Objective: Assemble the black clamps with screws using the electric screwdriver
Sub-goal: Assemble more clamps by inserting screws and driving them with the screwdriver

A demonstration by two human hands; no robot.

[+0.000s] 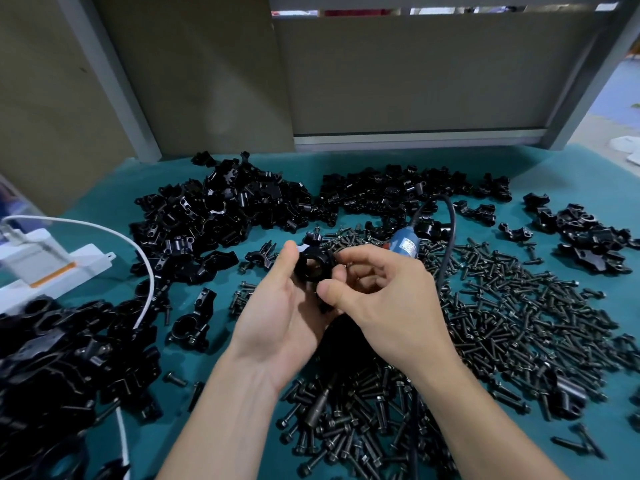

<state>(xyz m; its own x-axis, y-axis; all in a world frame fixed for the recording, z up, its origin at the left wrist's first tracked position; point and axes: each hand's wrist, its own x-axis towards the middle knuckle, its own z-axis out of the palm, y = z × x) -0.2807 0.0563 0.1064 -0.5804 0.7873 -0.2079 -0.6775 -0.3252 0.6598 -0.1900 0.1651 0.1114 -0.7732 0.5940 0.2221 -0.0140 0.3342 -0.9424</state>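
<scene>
A teal-covered table (104,209) fills the lower view, closed off at the back by a grey partition (415,74). Black clamp parts lie on it in heaps: the big heap (221,209) runs across the far middle, a second heap (62,358) sits at the near left edge, and a smaller heap (585,237) lies at the far right. Loose black screws (519,306) spread thickly over the right and near middle of the table.

At the left edge stands a white box (45,268) with an orange stripe, and a white cable (151,285) arcs from it over the clamp parts.

The screwdriver (404,243) lies on the screws beneath the hands. Its blue end shows just past the right hand's knuckles, and its black cord (452,220) loops up toward the far heap.

Both hands are raised over the middle of the table. The left hand (277,317) is palm-up, cradling a black clamp (311,266) with the thumb upright against its left side. The right hand (388,296) has its fingers curled, with forefinger and thumb pinching the clamp's right side. A screw may sit between those fingertips, but they cover the spot. The clamp's round bore faces the camera, and it is held clear of the table, between the two thumbs.
</scene>
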